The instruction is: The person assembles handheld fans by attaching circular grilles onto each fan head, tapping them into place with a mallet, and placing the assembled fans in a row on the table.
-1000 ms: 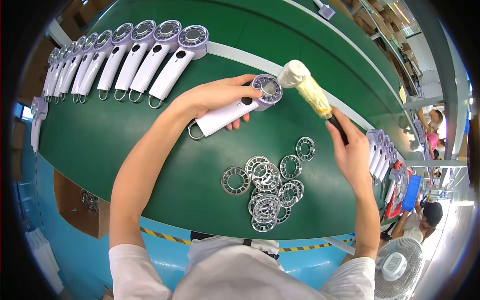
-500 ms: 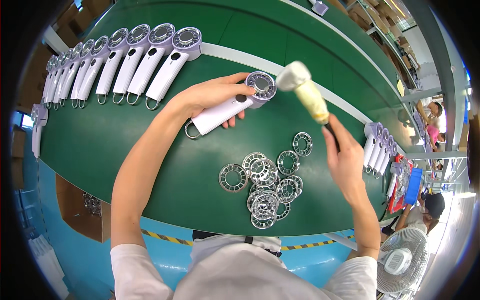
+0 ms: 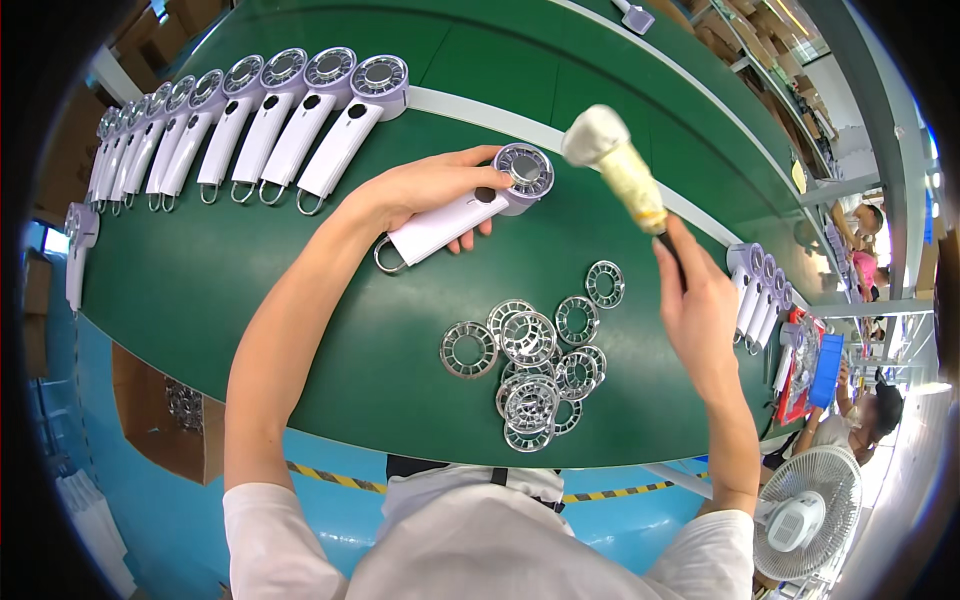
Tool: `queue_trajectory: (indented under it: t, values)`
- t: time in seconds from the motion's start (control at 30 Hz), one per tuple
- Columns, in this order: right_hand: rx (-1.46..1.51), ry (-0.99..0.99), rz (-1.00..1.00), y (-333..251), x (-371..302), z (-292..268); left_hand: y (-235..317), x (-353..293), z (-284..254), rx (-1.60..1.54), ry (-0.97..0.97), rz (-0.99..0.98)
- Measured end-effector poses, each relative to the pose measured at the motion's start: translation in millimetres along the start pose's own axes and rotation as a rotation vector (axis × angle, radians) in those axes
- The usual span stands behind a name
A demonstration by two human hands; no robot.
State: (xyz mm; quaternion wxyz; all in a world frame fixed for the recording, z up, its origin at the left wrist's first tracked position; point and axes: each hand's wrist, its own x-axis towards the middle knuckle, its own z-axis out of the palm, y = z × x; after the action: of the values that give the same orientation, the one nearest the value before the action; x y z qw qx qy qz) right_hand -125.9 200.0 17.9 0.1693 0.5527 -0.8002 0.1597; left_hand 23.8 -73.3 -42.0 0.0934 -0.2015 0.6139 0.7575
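Note:
My left hand (image 3: 440,190) grips a white and lilac handheld fan (image 3: 445,227), its thumb on the edge of the round head and fingertips showing beneath the handle. The fan lies slantwise over the table, with a silver ring on its head and a metal loop at the handle's end. My right hand (image 3: 697,315) is closed around the dark handle of a mallet (image 3: 628,172). The mallet's pale head, wrapped in yellowish material, is raised to the right of the fan head, apart from it. Below lies a loose pile of silver ring grilles (image 3: 530,340).
A row of similar fans (image 3: 330,130) leans along a pale strip at the left; several more (image 3: 757,295) stand at the right. A cardboard box (image 3: 165,420) is below the table's left edge. At the right are a blue bin (image 3: 826,370), a pedestal fan (image 3: 808,515) and other people.
My right hand has lifted the mallet slightly up and to the right, away from the fan head. The left hand still holds the handheld fan in nearly the same place.

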Motion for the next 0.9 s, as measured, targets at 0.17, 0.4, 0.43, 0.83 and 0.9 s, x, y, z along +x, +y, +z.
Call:
queue_trajectory:
  t: [0.17, 0.4, 0.43, 0.83, 0.9]
  values:
    - [-0.068, -0.161, 0.052, 15.7, -17.4, -4.1, -5.0, 1.2, -2.4, 0.015, -0.023, 0.009]
    - [0.062, 0.109, 0.124, 8.2, -5.3, -44.7, -5.1, 1.7, -3.4, -0.004, -0.009, 0.001]
    - [0.041, 0.065, 0.107, 1.2, -5.2, -41.6, -3.7, 2.0, -4.3, 0.007, -0.018, 0.005]
    - [0.021, -0.024, 0.084, -4.9, -13.1, 0.4, 2.4, 3.2, 3.8, 0.016, -0.018, 0.026]
    - [-0.002, -0.106, 0.091, -6.6, -14.9, 5.8, 1.6, 4.6, 2.9, 0.004, -0.022, 0.031]
